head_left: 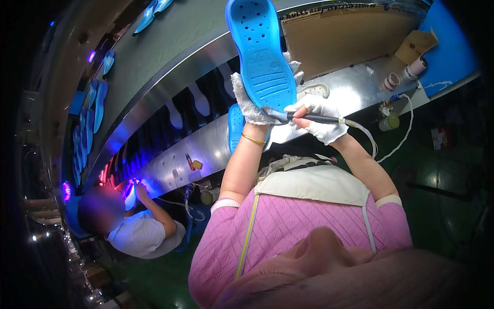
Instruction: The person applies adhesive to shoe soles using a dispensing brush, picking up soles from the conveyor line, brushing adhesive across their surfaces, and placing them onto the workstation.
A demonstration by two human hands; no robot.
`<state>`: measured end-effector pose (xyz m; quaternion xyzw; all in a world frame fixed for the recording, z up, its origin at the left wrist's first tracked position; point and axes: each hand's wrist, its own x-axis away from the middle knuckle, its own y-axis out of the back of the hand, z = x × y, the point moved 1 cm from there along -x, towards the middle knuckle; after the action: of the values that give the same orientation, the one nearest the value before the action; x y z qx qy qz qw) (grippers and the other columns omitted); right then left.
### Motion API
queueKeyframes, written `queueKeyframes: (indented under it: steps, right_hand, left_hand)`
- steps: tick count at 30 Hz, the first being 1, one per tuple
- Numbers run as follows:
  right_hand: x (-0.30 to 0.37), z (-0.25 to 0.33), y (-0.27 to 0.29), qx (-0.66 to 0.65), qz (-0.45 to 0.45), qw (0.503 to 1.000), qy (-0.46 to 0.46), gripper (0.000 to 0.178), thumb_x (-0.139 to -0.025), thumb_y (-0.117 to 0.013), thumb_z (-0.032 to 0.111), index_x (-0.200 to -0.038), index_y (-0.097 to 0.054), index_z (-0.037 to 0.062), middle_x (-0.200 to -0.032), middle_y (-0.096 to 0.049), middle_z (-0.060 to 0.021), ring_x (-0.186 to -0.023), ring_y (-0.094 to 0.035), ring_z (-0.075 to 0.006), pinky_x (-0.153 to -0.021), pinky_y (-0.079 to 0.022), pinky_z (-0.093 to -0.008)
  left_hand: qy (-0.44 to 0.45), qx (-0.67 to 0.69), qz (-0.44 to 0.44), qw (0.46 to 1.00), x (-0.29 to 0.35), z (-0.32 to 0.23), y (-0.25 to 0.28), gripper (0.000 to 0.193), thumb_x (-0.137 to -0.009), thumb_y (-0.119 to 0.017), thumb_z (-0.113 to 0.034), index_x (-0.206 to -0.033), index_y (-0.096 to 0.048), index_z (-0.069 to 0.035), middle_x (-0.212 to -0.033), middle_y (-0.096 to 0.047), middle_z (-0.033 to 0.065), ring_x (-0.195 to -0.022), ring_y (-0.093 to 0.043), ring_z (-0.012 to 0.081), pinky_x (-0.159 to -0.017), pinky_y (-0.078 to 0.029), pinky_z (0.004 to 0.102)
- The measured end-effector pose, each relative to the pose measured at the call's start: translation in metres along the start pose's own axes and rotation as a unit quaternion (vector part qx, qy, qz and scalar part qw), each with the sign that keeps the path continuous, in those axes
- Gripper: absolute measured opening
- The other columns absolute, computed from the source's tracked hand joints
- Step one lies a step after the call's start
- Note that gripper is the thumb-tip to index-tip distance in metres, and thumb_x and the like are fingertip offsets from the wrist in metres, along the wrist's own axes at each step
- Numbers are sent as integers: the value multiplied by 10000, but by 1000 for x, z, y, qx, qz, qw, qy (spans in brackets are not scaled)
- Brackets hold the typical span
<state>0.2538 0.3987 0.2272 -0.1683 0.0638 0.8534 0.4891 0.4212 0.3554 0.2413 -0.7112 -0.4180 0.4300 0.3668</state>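
A bright blue foam shoe sole [268, 77], with small holes toward its far end and raised ridges near its heel, is held up in front of me. My left hand [249, 104], in a white glove, is closed around its heel half, with fingertips showing along the right edge. In my right hand [324, 113], also white-gloved but with bare fingertips, is a dark pen-shaped tool [320, 119] trailing a pale hose. The tool's front end is at the sole's heel edge; whether it touches is hard to tell. Partly behind my left forearm lies another blue sole [235, 126].
A metal ledge [206, 139] runs beside a conveyor belt [177, 41] carrying blue pieces. Cardboard [334, 41], a pale clog-like piece [315, 90], tape rolls [392, 81] and a blue box [450, 46] stand right. A co-worker [141, 226] works at left under purple light.
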Motion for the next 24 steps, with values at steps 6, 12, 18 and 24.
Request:
queueKeyframes:
  steps: [6, 12, 18, 24]
  right_hand:
    - [-5, 5, 11, -180, -50, 981, -56, 80, -840, -674, 82, -861, -620, 27, -981, -668, -105, -789, -630, -129, -742, -516, -266]
    - [-2, 6, 0, 50, 5, 999, 8, 130, -758, -701, -31, -847, -627, 28, -891, -641, -87, -801, -614, -155, -740, -504, -286]
    - [7, 1, 2, -189, 28, 973, -128, 103, -762, -676, -21, -842, -621, 14, -926, -654, -108, -805, -635, -172, -771, -525, -301]
    - [-5, -3, 1, -82, -113, 990, -19, 88, -834, -667, 0, -914, -631, 7, -962, -667, -128, -832, -648, -166, -762, -526, -277]
  left_hand:
    - [38, 9, 31, 999, -1, -8, 0, 939, -803, -452, -730, -1478, -264, -104, -1435, -373, 239, -1298, -409, 409, -1085, -327, 549]
    - [105, 149, 82, 980, -6, -17, -1, 954, -814, -461, -704, -1476, -240, -54, -1468, -313, 242, -1315, -371, 433, -1103, -312, 524]
    - [139, 62, 9, 988, -1, -20, 5, 959, -805, -445, -741, -1470, -268, -73, -1424, -379, 246, -1278, -436, 402, -1023, -416, 534]
    - [120, 46, 49, 991, -6, -15, 4, 919, -832, -408, -722, -1465, -281, -68, -1428, -371, 252, -1281, -427, 408, -1049, -387, 519]
